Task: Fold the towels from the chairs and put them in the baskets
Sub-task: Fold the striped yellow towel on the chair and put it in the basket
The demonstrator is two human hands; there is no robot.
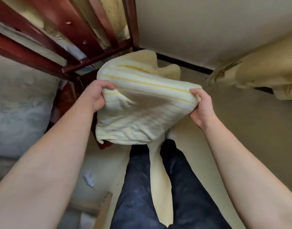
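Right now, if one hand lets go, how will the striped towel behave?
Probably floppy: the striped towel sags between the left hand and the right hand. Likely light too, since two pinched edges hold it up.

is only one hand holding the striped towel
No, the left hand and the right hand each grip a side of the striped towel.

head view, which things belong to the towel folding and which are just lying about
Job: striped towel; left hand and right hand, both gripping it; wooden chair.
Lying about: white scrap on floor; grey bundle; yellow cloth at right.
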